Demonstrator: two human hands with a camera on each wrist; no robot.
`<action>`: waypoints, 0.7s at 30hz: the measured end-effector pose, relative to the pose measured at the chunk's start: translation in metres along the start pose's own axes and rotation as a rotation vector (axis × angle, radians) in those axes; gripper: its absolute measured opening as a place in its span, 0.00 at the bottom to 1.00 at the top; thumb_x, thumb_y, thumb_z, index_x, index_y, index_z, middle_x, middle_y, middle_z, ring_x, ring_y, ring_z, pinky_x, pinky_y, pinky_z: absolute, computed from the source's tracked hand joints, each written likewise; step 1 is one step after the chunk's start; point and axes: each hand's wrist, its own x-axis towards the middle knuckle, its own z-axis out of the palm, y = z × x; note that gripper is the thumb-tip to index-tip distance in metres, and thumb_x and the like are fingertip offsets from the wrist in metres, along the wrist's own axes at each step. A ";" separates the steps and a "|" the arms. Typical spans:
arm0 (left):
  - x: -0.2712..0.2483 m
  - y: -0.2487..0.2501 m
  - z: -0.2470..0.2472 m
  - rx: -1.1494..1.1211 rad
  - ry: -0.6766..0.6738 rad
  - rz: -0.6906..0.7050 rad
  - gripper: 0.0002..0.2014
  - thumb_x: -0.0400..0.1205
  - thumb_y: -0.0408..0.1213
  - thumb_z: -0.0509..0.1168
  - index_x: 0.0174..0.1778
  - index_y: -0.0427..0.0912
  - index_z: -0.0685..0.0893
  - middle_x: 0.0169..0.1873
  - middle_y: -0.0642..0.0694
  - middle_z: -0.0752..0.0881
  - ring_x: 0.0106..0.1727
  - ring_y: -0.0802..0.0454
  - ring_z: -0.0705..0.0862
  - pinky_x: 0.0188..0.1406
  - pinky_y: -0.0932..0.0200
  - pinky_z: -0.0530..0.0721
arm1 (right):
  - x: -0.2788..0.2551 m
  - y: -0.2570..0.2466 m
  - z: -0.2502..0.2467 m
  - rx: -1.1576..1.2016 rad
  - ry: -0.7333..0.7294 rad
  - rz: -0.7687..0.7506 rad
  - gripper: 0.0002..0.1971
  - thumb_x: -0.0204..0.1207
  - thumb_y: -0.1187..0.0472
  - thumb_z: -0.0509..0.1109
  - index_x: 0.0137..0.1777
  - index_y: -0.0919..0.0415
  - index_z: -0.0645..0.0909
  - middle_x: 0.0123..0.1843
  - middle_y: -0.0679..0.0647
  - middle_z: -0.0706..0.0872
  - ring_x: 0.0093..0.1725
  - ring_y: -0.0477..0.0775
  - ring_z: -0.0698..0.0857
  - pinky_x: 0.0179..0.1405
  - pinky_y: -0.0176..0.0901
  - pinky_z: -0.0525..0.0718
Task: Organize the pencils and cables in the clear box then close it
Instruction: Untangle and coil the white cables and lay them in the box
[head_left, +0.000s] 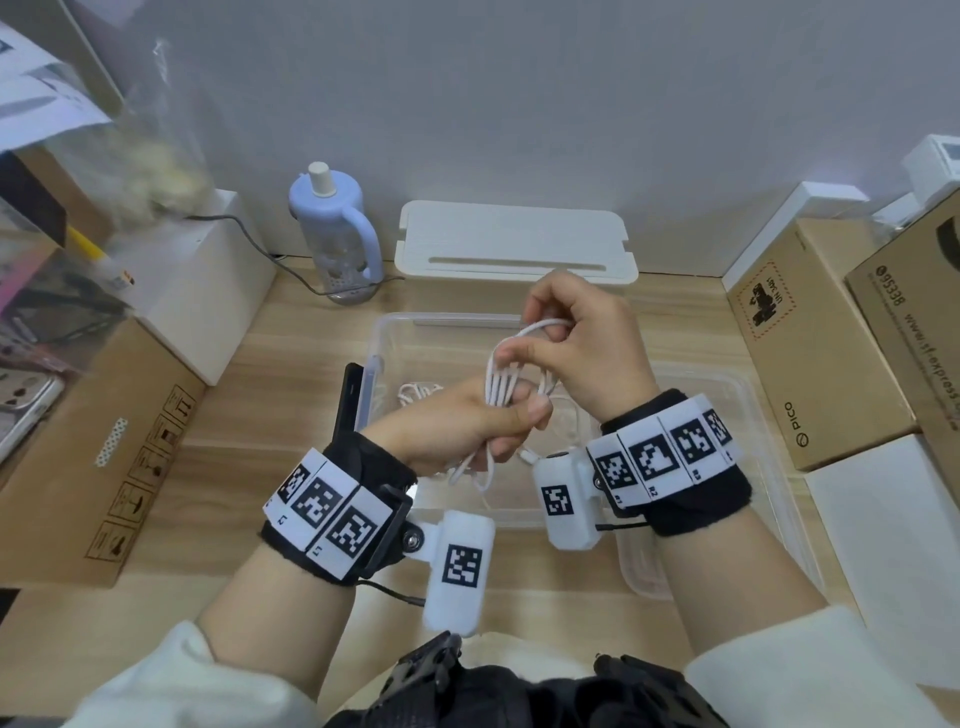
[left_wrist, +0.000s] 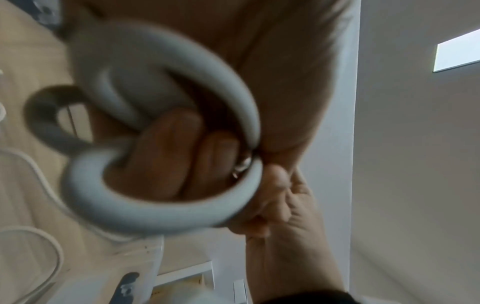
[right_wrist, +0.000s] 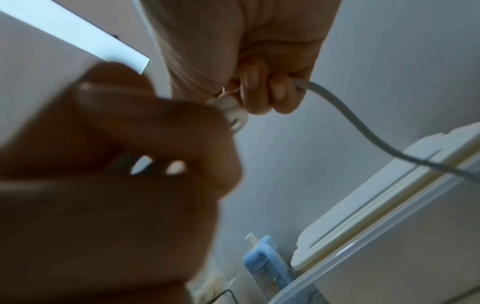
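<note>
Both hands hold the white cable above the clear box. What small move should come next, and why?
Probably wrap the loose end once more around the bundle. The left hand grips the folded white cable, the right hand pinches a free loop above it, and strands hang loose over the open clear box, so the bundle seems not yet secured.

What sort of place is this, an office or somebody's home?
Probably an office desk or storeroom corner, though I can't be sure. A wooden table stands against a plain wall, crowded with cardboard boxes for shipping, and a blue bottle stands at the back.
</note>
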 end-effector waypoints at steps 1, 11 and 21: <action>-0.001 -0.001 -0.002 -0.066 -0.028 0.020 0.13 0.84 0.41 0.54 0.36 0.42 0.77 0.15 0.54 0.70 0.18 0.58 0.69 0.19 0.66 0.69 | 0.001 0.004 -0.002 0.046 0.026 0.018 0.17 0.60 0.58 0.80 0.32 0.44 0.73 0.26 0.43 0.76 0.28 0.42 0.73 0.30 0.40 0.75; -0.007 0.015 -0.025 -0.479 0.320 0.308 0.15 0.86 0.44 0.49 0.38 0.41 0.73 0.15 0.55 0.67 0.10 0.63 0.63 0.11 0.71 0.61 | -0.020 0.034 0.003 -0.095 -0.234 0.253 0.12 0.77 0.47 0.60 0.47 0.57 0.68 0.29 0.47 0.72 0.27 0.43 0.69 0.25 0.29 0.67; 0.006 0.008 -0.014 -0.305 0.540 0.152 0.27 0.82 0.61 0.44 0.32 0.41 0.72 0.14 0.53 0.63 0.10 0.60 0.59 0.10 0.70 0.59 | -0.013 0.002 0.010 -0.024 -0.144 0.114 0.19 0.82 0.57 0.57 0.27 0.51 0.68 0.24 0.46 0.70 0.28 0.49 0.70 0.34 0.48 0.71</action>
